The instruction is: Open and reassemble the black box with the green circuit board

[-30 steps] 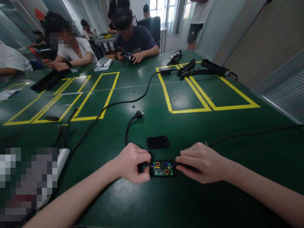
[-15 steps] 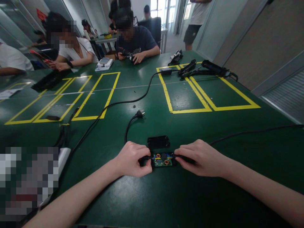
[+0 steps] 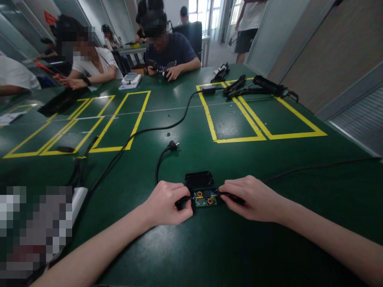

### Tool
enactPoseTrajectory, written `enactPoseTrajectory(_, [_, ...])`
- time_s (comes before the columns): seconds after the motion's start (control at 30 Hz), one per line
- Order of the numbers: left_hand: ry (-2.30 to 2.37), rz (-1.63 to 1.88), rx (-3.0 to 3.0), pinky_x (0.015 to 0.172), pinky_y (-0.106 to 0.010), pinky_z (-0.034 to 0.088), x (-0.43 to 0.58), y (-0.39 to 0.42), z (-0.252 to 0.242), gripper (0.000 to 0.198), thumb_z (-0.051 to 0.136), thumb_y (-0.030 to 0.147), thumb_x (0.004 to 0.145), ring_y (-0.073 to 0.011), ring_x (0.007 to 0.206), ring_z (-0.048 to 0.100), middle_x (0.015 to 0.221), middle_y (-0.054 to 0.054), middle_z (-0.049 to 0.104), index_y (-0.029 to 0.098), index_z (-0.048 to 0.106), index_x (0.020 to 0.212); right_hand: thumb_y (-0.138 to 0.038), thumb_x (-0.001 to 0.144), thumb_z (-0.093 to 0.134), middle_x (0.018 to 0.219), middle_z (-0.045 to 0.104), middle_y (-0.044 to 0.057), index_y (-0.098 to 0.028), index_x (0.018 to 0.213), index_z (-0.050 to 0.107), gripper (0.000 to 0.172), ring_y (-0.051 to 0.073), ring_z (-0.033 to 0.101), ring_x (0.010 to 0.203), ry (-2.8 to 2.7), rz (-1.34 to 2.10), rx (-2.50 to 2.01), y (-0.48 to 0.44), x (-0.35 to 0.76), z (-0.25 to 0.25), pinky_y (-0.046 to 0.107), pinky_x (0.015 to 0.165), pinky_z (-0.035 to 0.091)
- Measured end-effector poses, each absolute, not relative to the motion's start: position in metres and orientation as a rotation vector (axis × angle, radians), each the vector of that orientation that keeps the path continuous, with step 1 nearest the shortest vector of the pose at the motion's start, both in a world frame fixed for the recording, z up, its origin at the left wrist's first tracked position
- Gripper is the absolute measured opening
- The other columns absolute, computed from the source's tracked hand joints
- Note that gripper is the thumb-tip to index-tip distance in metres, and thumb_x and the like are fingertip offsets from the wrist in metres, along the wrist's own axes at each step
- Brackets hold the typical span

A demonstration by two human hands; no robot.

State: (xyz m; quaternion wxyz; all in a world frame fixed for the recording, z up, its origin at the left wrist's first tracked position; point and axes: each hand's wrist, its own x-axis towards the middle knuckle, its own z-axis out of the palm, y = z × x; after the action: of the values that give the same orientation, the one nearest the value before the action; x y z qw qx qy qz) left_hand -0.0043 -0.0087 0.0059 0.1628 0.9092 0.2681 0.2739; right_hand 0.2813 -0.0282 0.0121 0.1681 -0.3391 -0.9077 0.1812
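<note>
A small open power adapter [image 3: 205, 198] lies on the green table [image 3: 191, 247], its green circuit board with orange coils showing. My left hand [image 3: 167, 202] is closed, pinching the black cord at the adapter's left end. My right hand [image 3: 251, 198] is closed on the cord at its right end. The adapter's black lid [image 3: 199, 179] lies just behind it, touching or nearly so. The left cord loops up to a plug [image 3: 172, 146].
A long black cable [image 3: 143, 130] crosses the table toward a brick [image 3: 208, 90]. Yellow tape rectangles [image 3: 239, 115] mark the surface. Black tools [image 3: 263, 85] lie far right. A white power strip [image 3: 78, 199] sits left. Several people sit at the far side.
Both hands have slid the open adapter away from me, so it now sits right against the black lid. The grip on the cords is unchanged.
</note>
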Motion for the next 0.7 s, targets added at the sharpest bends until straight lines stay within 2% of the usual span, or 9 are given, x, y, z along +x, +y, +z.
enactPoseTrajectory(0.2, [0.820,0.774,2.586,0.047,-0.021,0.037,-0.0043,-0.0102,0.0077,0.012,0.056,0.019,0.083,-0.0100,0.046,0.053,0.058,0.003,0.060,0.016,0.066,0.077,-0.019,0.100,0.049,0.074,0.066,0.002,-0.016,0.093,0.067,0.019,0.011,0.058,0.057,-2.543,0.482,-0.942,-0.0272,0.2816,0.0127,0.023,0.054,0.037])
enactPoseTrajectory(0.4, [0.848,0.793,2.604,0.050,-0.022,0.043,-0.0034,-0.0080,0.0094,0.013,0.055,0.021,0.084,-0.0120,0.053,0.057,0.064,0.000,0.064,0.017,0.066,0.078,-0.016,0.103,0.043,0.071,0.064,0.003,-0.017,0.083,0.063,0.028,0.012,0.057,0.058,-2.551,0.434,-0.934,-0.0250,0.2820,0.0138,0.025,0.055,0.037])
enactPoseTrajectory(0.7, [0.825,0.853,2.560,0.052,-0.022,0.044,-0.0028,-0.0080,0.0091,0.008,0.057,0.018,0.083,-0.0120,0.055,0.058,0.066,0.001,0.064,0.018,0.064,0.082,-0.017,0.101,0.047,0.070,0.064,0.002,-0.016,0.083,0.067,0.027,0.012,0.057,0.060,-2.509,0.477,-0.919,-0.0244,0.2819,0.0144,0.024,0.055,0.037])
